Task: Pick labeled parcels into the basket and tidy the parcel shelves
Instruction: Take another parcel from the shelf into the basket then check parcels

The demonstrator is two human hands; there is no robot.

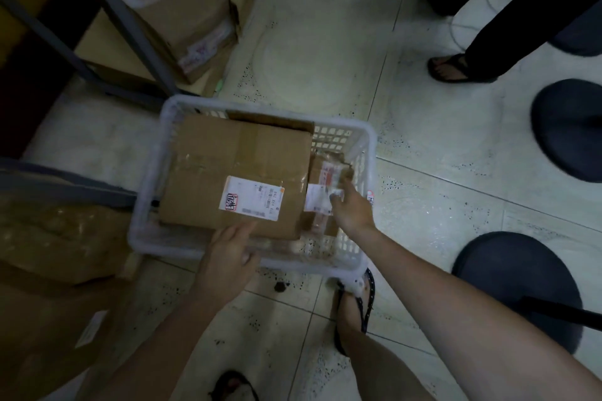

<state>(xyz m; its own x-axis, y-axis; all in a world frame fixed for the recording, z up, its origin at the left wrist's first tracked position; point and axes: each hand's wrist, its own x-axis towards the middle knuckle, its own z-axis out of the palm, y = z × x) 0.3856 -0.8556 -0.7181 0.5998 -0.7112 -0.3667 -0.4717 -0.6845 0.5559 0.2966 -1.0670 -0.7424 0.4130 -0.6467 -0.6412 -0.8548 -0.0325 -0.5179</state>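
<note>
A white plastic basket stands on the tiled floor in front of me. A large cardboard parcel with a white label lies in it, filling its left side. A smaller taped parcel with a white label lies in the right side. My left hand is at the basket's near rim, its forefinger stretched out onto the large parcel's near edge. My right hand reaches into the basket with its fingers on the small parcel; how they lie around it is hidden.
Grey shelf posts and cardboard boxes stand at the upper left, more boxes at the lower left. Another person's legs and sandalled feet are at the upper right. Two dark round bases sit at the right. My feet are below the basket.
</note>
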